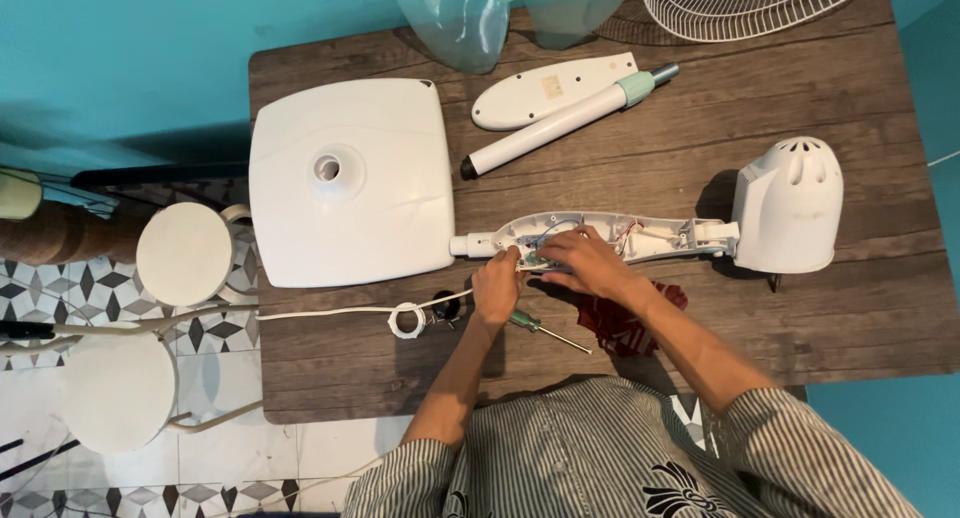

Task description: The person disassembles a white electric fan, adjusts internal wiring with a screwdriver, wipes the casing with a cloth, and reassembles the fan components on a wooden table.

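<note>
Neck housing [600, 236]: long white plastic shell, cover off, lying flat along mid-counter; one end meets the motor head [790, 206], the other ends in a short stub just beside the base [348, 178].
Wiring [548, 233]: thin blue and red leads exposed in the open cavity; judged fragile, easy to snag.
Handling: shell looks light and stiff, smooth and probably slippery; motor end likely the heavy part. Best held by the solid outer rim or stub, not the wires.
Left hand [497, 286]: fingers curled, pinching the housing's lower edge near the stub.
Right hand [588, 261]: fingers bent down into the cavity; whether they grip anything, cannot tell.
Screwdriver [545, 330]: green handle, on counter [850, 308] just below the hands, untouched.
Red cloth [625, 323]: under the right forearm.
Cord [340, 312]: white, running left off the counter.
Tube [560, 123] and cover [548, 86]: well apart, above.
</note>
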